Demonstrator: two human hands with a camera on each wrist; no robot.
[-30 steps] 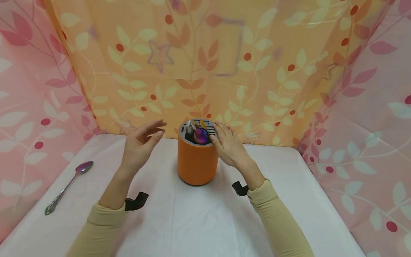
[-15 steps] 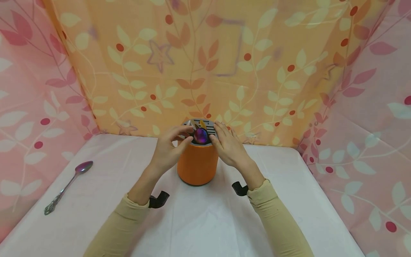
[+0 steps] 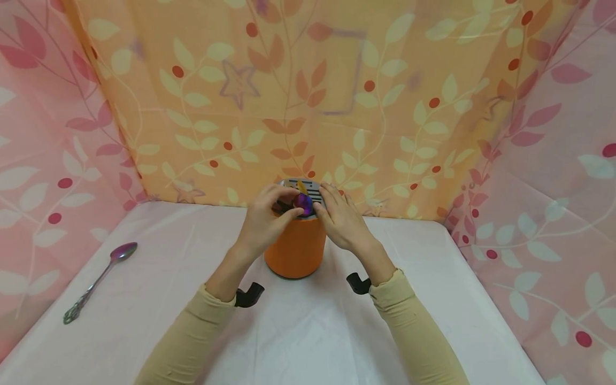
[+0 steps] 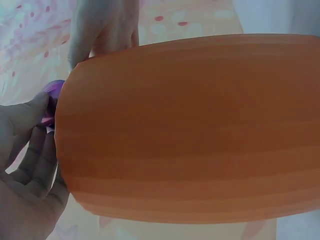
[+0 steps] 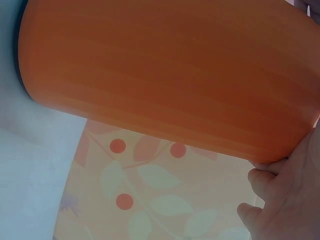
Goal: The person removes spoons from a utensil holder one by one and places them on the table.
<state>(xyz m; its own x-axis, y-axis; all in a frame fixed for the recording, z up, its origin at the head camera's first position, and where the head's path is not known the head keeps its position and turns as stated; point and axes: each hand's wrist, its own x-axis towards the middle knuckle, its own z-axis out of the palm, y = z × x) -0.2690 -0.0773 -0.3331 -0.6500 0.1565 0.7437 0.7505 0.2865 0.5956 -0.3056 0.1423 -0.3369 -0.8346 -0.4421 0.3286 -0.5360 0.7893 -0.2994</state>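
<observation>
Spoon (image 3: 302,203) with a purple bowl sits at the orange utensil holder's (image 3: 294,249) top, pinched by the left hand (image 3: 266,218); the right hand (image 3: 344,220), fingers extended, rests against its right side.

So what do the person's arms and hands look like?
The left hand and right hand look bare: no gloves or rings visible. The left sleeve and right sleeve are long, plain khaki. A bent black piece juts out at the left wrist, another black piece at the right.
</observation>
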